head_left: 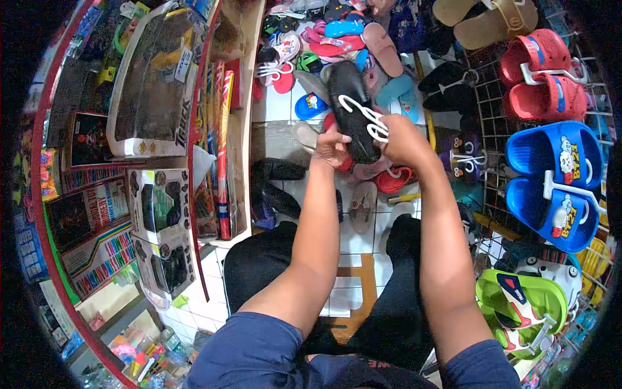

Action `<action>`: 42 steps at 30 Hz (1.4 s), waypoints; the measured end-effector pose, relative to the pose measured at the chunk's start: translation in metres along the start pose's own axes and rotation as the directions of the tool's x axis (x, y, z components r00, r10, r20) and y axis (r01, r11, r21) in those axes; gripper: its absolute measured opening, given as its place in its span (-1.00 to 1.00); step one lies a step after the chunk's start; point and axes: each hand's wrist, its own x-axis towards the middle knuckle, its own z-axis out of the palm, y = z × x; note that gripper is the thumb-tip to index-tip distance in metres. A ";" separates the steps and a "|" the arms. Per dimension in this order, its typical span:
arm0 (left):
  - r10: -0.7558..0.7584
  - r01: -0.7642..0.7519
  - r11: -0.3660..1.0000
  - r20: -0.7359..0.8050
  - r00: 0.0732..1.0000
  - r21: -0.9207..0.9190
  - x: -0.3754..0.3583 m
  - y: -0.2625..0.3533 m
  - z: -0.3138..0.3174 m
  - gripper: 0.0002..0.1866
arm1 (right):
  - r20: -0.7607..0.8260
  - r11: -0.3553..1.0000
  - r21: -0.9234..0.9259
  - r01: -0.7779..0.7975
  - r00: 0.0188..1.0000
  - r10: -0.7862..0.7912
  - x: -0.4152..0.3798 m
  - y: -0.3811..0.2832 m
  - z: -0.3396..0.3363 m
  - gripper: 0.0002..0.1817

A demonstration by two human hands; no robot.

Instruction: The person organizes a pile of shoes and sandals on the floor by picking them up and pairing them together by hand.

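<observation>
A black shoe (pixel 350 81) is held up in front of me over the tiled floor, its toe pointing away. My left hand (pixel 332 149) grips its near left edge, the thumb lying along its side. My right hand (pixel 403 139) is closed on a white plastic shoe hanger (pixel 370 122), whose hook and loops lie across the shoe. The tips of the right fingers are partly hidden behind the hanger. Below the hands sit a red shoe (pixel 393 180) and a beige sandal (pixel 363 206) on the floor.
Many sandals are piled ahead, including a blue slipper (pixel 311 106) and a pink slide (pixel 382 50). On the right, a wire rack (pixel 487 107) carries red clogs (pixel 538 55), blue slides (pixel 554 155) and green sandals (pixel 525 305). Boxed toys (pixel 161 201) fill shelves at left.
</observation>
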 end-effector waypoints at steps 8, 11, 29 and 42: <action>0.157 -0.161 0.986 -0.094 0.983 -0.042 0.001 0.031 -0.035 -0.22 | -0.293 0.998 -0.026 -0.058 0.955 0.048 0.006 0.011 -0.004 -0.78; 0.162 -0.158 0.987 -0.186 0.969 0.034 -0.008 0.036 -0.052 -0.37 | -0.279 0.999 -0.014 -0.047 0.959 0.041 0.002 0.006 -0.009 -0.77; 0.218 -0.267 0.960 -0.831 0.512 0.087 -0.103 -0.048 -0.247 -0.82 | -0.126 0.999 -0.012 -0.034 0.992 0.032 0.009 0.003 0.001 -0.76; 0.001 -0.042 0.999 -0.865 0.501 -0.023 -0.096 0.004 -0.210 -0.85 | -0.158 0.998 0.007 -0.070 0.985 0.070 0.008 0.025 -0.006 -0.67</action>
